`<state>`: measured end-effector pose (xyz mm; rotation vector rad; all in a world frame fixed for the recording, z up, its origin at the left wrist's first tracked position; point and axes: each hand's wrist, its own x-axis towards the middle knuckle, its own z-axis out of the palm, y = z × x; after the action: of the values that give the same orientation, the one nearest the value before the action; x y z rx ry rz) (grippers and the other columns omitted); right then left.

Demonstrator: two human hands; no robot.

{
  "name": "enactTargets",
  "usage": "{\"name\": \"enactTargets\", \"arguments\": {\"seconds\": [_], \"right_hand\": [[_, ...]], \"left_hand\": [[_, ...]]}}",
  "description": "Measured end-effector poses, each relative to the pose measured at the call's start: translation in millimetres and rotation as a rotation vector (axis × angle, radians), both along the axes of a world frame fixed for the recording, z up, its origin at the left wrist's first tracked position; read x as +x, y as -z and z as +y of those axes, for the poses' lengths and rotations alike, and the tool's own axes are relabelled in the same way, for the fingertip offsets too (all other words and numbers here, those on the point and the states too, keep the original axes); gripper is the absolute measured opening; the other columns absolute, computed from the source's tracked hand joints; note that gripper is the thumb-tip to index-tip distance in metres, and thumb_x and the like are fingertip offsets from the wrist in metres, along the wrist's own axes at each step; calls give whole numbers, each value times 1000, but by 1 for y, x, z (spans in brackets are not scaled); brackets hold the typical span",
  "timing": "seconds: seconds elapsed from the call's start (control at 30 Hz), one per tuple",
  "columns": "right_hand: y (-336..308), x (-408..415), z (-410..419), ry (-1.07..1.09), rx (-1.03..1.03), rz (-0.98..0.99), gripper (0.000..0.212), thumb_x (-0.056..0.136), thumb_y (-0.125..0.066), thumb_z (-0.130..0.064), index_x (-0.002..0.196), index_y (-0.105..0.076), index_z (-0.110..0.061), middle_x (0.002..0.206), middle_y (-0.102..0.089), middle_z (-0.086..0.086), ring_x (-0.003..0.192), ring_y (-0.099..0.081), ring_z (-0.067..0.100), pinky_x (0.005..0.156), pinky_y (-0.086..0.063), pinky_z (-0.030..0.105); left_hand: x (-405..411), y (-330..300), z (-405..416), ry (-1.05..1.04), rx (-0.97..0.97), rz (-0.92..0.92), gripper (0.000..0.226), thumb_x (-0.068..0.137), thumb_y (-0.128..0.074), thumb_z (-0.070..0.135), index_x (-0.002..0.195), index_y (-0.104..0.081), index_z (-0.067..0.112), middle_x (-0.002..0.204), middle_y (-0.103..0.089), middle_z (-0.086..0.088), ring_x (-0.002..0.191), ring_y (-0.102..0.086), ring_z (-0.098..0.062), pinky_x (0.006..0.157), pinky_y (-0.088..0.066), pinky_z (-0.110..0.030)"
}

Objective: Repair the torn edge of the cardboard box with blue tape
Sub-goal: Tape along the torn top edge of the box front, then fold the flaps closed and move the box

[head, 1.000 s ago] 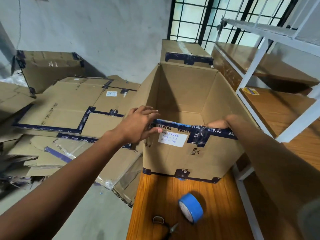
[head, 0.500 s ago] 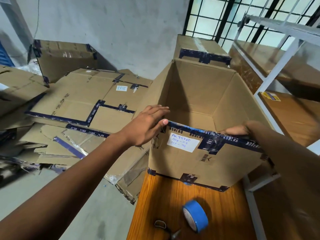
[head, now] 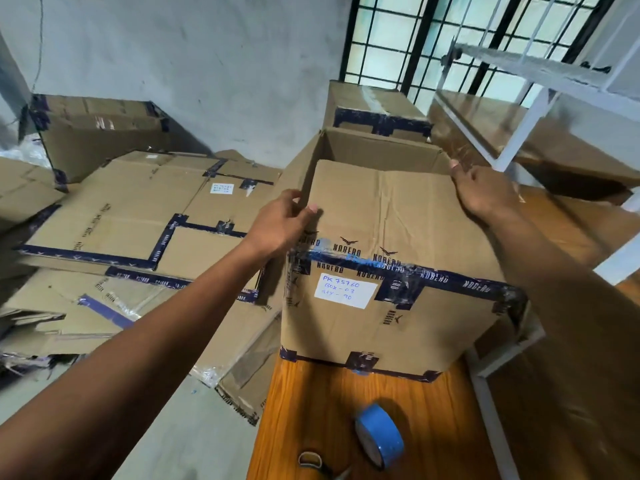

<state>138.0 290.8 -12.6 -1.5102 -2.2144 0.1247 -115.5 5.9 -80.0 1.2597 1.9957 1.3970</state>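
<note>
Both hands have raised the near flap of the box on the bench, left hand fingers pinching it, right hand flat; tape lies before the box, repair unstarted.

Both bare forearms are reaching forward and up from the lower corners, stretched nearly straight. The left hand is curling at its wrist — thumb lying forward on top, fingers wrapping around behind a cardboard edge and pinching it. The right hand is lying flatter, palm down, fingers extended and pressing along the far corner — its thumb is pointing up and away.
</note>
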Motion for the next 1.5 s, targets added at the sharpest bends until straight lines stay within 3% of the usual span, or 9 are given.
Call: {"name": "enactTargets", "arguments": {"seconds": [0.2,0.4,0.53,0.8,0.97,1.1,1.3,1.43,1.5], "right_hand": [[2,9,-8,44,207,-54,82,98,-21,-79,95,-75,-17,106,-73,15,115,-61,38,120,-28,55],[14,14,-37,49,231,-20,74,101,-34,-70,149,-53,-15,158,-44,16,151,-29,37,128,-17,54],[33,8,-81,8,228,48,76,102,-36,-70,161,-32,-22,175,-16,8,161,-8,35,128,-4,53],[97,6,-153,20,265,69,69,107,-22,-66,162,-25,-24,175,-15,7,161,-11,34,129,-9,59],[117,18,-153,71,329,-6,65,110,-26,-59,164,-23,-23,176,-9,12,161,-10,36,128,-13,61],[116,18,-151,62,313,-4,65,110,-25,-57,166,-17,-26,177,4,12,162,-2,37,129,-10,61],[117,18,-155,53,307,-6,64,110,-24,-57,166,-16,-27,177,1,12,162,-2,37,130,-8,59],[116,17,-156,43,292,10,61,111,-24,-56,165,-17,-28,177,-1,10,162,-3,36,130,-8,59],[117,18,-155,37,281,10,60,111,-21,-55,165,-16,-29,177,-3,10,162,-3,36,129,-9,60]], "left_hand": [[9,-8,17,-19,2,-66,40,105,-64,37,134,-64,10,113,-77,-2,102,-75,-21,92,-63,-46],[10,-10,14,-32,47,-141,50,105,-66,36,145,-57,8,118,-76,-6,101,-77,-20,71,-59,-29],[7,-13,12,-10,31,-131,54,103,-67,41,147,-55,11,129,-72,-10,113,-73,-28,95,-62,-50],[-1,-15,14,44,22,-112,48,101,-71,42,134,-61,10,119,-74,-13,105,-76,-28,91,-64,-48],[-14,-31,17,224,-66,-81,32,104,-69,28,117,-59,0,96,-74,-14,83,-74,-26,74,-62,-43],[-17,-39,22,215,-88,-138,47,101,-73,28,129,-54,-5,87,-69,-10,76,-69,-23,59,-55,-33],[-22,-26,25,213,-102,-196,41,100,-73,25,123,-59,-6,96,-71,-17,91,-71,-33,88,-62,-53],[-25,-24,22,216,-60,-300,29,101,-72,22,111,-59,-2,81,-64,-9,79,-61,-27,72,-57,-40],[-22,-20,24,217,-38,-344,24,101,-72,20,109,-58,2,80,-62,-8,83,-59,-29,77,-56,-44]]}}
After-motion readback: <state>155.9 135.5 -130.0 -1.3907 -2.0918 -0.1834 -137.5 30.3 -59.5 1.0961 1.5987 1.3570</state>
